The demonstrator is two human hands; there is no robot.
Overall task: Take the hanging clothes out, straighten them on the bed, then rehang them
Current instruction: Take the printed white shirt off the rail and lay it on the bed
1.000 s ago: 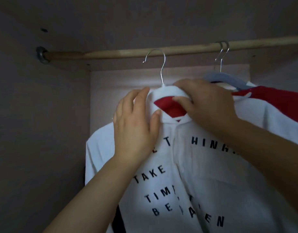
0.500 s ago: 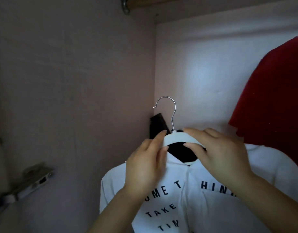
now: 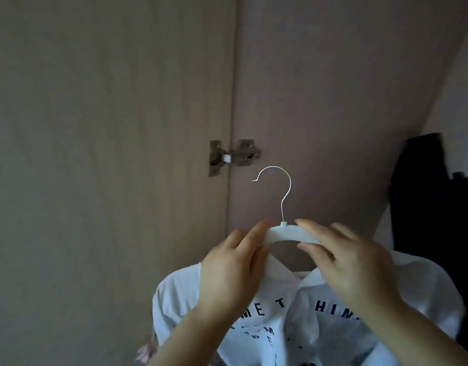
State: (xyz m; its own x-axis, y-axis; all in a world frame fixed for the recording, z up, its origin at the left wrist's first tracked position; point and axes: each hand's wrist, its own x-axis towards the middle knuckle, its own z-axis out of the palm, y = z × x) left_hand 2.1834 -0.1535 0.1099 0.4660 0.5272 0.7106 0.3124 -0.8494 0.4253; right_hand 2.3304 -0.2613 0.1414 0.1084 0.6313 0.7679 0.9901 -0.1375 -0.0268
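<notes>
L hand (image 3: 227, 270) + R hand (image 3: 354, 270) in pinch grip on white hanger (image 3: 283, 235); shirt (image 3: 301, 326) on it, hook (image 3: 280, 186) bare

White hanger (image 3: 283, 233) is held up by both hands, w/ a white shirt (image 3: 288, 320) hung on it. Hanger's left shoulder is gripped by L hand (image 3: 227, 276), fingers curled over the top. Right shoulder is pinched by R hand (image 3: 354, 270), thumb under, fingers over. Metal hook (image 3: 280, 186) is kept upright, touching nothing, tip pointed left. Dark letters are printed on shirt front, partly covered by forearms. Behind, a wardrobe door (image 3: 109, 154) & side panel (image 3: 333, 101) are joined by a metal hinge (image 3: 234, 157), up-left of hook. A dark garment (image 3: 433, 207) is seen at right edge. Floral fabric (image 3: 145, 352) is glimpsed at btm left, too blurred to be identified.
</notes>
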